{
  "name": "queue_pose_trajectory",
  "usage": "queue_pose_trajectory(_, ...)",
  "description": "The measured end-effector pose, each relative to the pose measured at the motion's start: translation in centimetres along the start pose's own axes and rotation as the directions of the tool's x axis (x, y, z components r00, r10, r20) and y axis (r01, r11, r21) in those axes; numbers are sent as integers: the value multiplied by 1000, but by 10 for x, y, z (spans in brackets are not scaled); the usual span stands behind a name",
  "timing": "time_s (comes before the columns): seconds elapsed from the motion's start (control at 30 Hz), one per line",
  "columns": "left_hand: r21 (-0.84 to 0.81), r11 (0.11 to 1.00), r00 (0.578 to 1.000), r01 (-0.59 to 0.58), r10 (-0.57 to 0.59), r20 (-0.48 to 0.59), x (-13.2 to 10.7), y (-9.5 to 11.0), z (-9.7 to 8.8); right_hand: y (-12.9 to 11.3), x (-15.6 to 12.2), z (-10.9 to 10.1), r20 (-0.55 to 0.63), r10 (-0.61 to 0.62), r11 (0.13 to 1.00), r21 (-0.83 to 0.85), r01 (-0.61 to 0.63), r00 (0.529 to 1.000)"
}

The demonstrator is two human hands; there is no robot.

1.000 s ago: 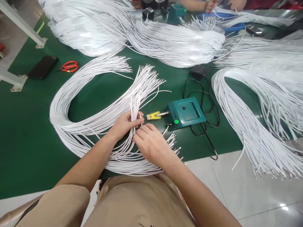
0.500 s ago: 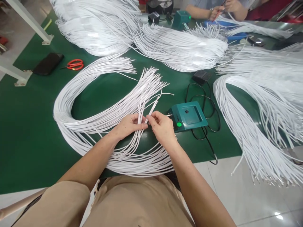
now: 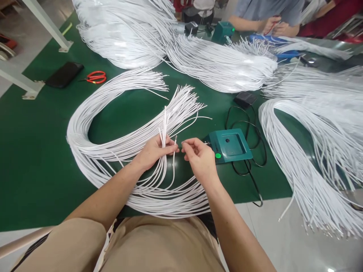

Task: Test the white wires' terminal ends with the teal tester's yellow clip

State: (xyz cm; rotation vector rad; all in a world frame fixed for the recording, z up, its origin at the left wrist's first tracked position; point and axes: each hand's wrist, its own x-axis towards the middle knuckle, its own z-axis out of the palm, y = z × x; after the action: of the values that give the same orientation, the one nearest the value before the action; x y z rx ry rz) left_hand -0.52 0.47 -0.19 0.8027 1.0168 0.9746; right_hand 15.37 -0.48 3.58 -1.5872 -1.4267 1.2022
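Several thin white cables (image 3: 163, 162) stand bunched in my left hand (image 3: 153, 153), which is closed around them. Their ends poke up above the fingers. One single cable (image 3: 174, 163) stands apart from the bunch, upright between the thumb and fingertips of that hand. Just to the right, my right hand (image 3: 201, 158) is pinched shut, apart from the cables. What its fingertips hold, if anything, is too small to see. Close beyond the right hand sits a small green machine (image 3: 234, 145) with a lit green button. The held cables curve down into a loose bundle (image 3: 170, 206) near my body.
A large curved bundle of white cables (image 3: 82, 124) lies on the green table (image 3: 31, 151). Bigger heaps (image 3: 218, 62) are behind it. Red-handled scissors (image 3: 96, 77) and a black case (image 3: 64, 74) lie left. A black cord (image 3: 251, 173) trails from the machine. Another person's hands (image 3: 273, 27) work opposite.
My right hand has moved away from the left, to the right and slightly down. The single cable has come closer to upright in my left hand. The view has shifted slightly.
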Motion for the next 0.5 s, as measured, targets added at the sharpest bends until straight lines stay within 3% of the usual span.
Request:
queue_pose_trajectory(0.13,147,987,998,-67,68,-6,-1,-1,0,-9,9,1,35,-29,998,-60,31,999)
queue_pose_trajectory(0.33,173,984,1000,-30,30,4,-3,3,2,-3,14,9,109,53,940,331,-86,993)
queue_pose_trajectory(0.5,90,995,999,-35,32,37,-4,6,4,1,10,8,236,130,781,574,-246,963)
